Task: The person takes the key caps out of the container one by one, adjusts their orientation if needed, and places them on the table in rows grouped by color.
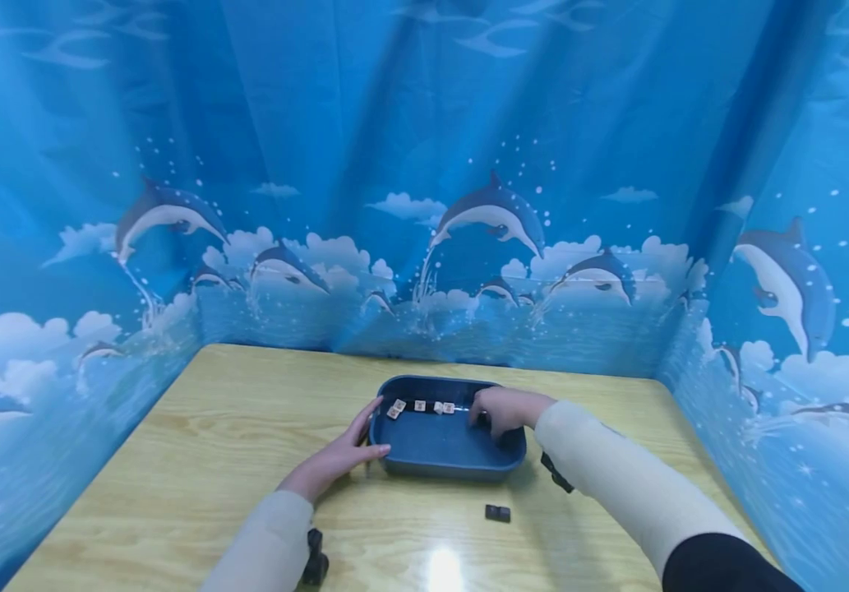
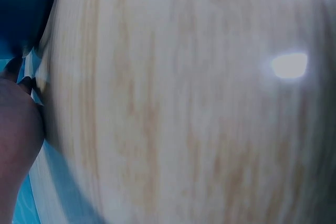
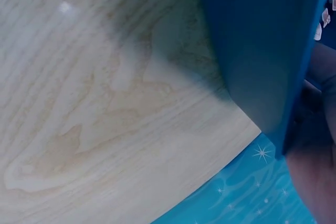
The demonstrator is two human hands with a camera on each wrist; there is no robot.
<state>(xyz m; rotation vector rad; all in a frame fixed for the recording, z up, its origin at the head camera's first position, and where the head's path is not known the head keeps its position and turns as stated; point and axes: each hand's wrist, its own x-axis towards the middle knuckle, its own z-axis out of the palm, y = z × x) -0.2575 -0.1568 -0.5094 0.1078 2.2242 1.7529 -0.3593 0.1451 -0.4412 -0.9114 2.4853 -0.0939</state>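
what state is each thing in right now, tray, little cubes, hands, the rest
blue tray: upright, open-topped, on the table
pale cubes: loose inside, toward the far side
left hand: against the tray's left end
right hand: reaching inside, fingers bent down, grip hidden
dark piece: lying outside, in front
dolphin curtain: hanging behind

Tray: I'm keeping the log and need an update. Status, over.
Left hand against left end of tray. Right hand inside, grip hidden. White blocks inside, toward far side. Dark piece on table, clear of tray; no obstruction apparent.
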